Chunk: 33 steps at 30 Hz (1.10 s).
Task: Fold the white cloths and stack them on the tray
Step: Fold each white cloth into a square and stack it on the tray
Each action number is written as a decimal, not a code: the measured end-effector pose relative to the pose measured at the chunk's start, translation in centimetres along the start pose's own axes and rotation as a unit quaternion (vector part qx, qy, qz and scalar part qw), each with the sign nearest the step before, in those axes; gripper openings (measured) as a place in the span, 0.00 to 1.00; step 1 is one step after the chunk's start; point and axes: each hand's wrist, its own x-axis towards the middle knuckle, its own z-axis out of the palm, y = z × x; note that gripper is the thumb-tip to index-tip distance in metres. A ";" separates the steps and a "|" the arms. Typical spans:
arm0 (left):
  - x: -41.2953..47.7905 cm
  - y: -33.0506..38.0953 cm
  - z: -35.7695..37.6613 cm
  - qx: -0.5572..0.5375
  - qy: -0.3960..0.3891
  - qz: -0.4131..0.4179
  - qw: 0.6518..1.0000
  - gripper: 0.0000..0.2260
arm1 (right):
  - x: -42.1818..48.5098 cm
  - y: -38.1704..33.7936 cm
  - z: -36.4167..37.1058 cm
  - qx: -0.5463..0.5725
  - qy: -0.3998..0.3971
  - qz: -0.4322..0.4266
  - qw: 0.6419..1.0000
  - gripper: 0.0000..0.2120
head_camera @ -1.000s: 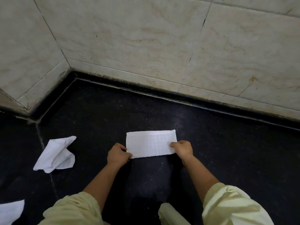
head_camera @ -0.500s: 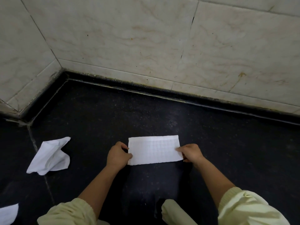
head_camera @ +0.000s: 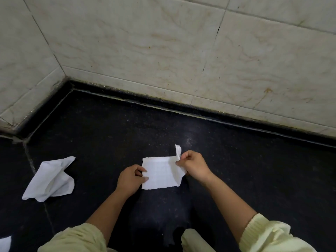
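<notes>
Nearest my view, lower edge:
- Left sleeve [head_camera: 72, 239] and right sleeve [head_camera: 269, 235]: pale yellow, ribbed knit, pushed up off bare forearms.
- Pale yellow fabric fold [head_camera: 194, 240] between the sleeves, soft and rounded. I cannot tell what it belongs to.
- White scrap [head_camera: 5, 243] at the lower left corner, cut off by the frame.

Middle ground, working area:
- Left hand [head_camera: 130, 180]: thumb and curled fingers pinch the left edge of the white cloth [head_camera: 160, 173], holding it against the surface.
- Right hand [head_camera: 194, 165]: fingers bunched together, pinching the cloth's right end and lifting it. One thin corner sticks up above the knuckles.
- The white cloth lies between the two hands on the dark surface [head_camera: 254, 179]. It is thin, with a faint grid weave, roughly rectangular, its left part flat and its right part creased and raised. The right hand hides part of that end.
- Crumpled cloth [head_camera: 50, 179]: white, loosely bunched into angular folds, well apart to the left, and nothing touches it.

Surface: black speckled stone, dully glossy, with a pale grout seam [head_camera: 30, 160] running just beside the crumpled cloth.

Far:
- Black skirting strip [head_camera: 181, 108] bending at the left corner.
- Wall tiles [head_camera: 145, 42]: cream, brown-veined marble pattern, stained. There is a dark crack [head_camera: 217, 30] in one vertical joint.
</notes>
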 end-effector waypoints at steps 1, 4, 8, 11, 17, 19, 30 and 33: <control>-0.1 -0.1 0.0 -0.005 0.000 0.002 1.000 0.09 | -0.1 -0.3 0.5 -0.005 -0.009 -0.006 1.000 0.08; -0.1 -0.4 -0.1 -0.019 0.001 0.005 1.000 0.09 | -0.1 -1.0 2.4 -0.021 -0.028 -0.010 0.999 0.08; 0.0 -0.5 -0.3 -0.035 -0.003 0.005 0.999 0.10 | 0.2 -1.3 5.4 -0.066 -0.053 -0.008 0.996 0.09; 0.0 -0.6 -0.3 -0.031 -0.010 0.011 0.999 0.10 | 0.3 -1.3 7.6 -0.096 -0.076 0.000 0.992 0.08; 0.5 -1.2 -0.5 -0.042 -0.002 0.016 0.999 0.02 | 0.4 -0.6 9.8 -0.126 -0.076 0.023 0.989 0.08; 0.6 -1.2 -0.5 -0.065 -0.007 0.008 0.998 0.05 | 0.5 -0.4 10.1 -0.124 -0.076 0.029 0.989 0.09; 0.6 -0.8 -0.7 -0.076 -0.016 -0.015 0.997 0.08 | 0.2 -0.7 6.2 -0.009 -0.050 0.035 0.998 0.06; 0.4 -0.6 -0.7 -0.045 -0.018 -0.012 0.999 0.11 | 0.5 0.7 3.7 -0.069 -0.002 0.036 0.997 0.05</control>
